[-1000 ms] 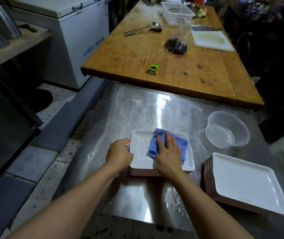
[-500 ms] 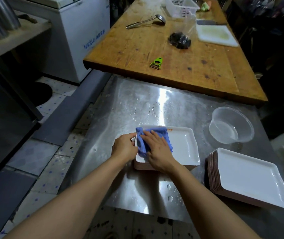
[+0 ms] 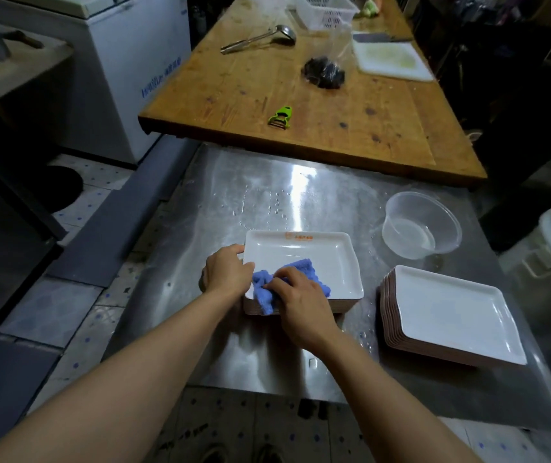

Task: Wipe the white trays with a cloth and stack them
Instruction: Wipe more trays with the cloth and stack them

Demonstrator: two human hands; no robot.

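Two stacks of white trays on the steel tabletop [image 3: 301,195], and the action is on the nearer-left one. The top tray [image 3: 321,259] sits on its short stack in front of the person, and the blue cloth [image 3: 264,289] is bunched at its near-left corner, partly draped over the rim. Right hand [image 3: 297,295] is on top of the cloth, fingers curled and bearing down on it, though whether it pinches a fold I cannot tell. Left hand [image 3: 225,272] grips the tray's left edge, thumb hooked over the rim, bracing the stack.

That brace matters: the tabletop is wet with droplets, so I'd judge the stack could skate under a hard stroke. To do this well, flatten the bunched cloth so more of it meets the tray, then sweep from this corner along the raised rim and across the open floor, which looks glossy and may be damp. Mind the far edge near the orange print.

Off to the right, the taller stack [image 3: 461,312] lies well apart, just past a clear plastic bowl [image 3: 421,225] holding a little water. That looks the likely landing spot once this tray is dry.
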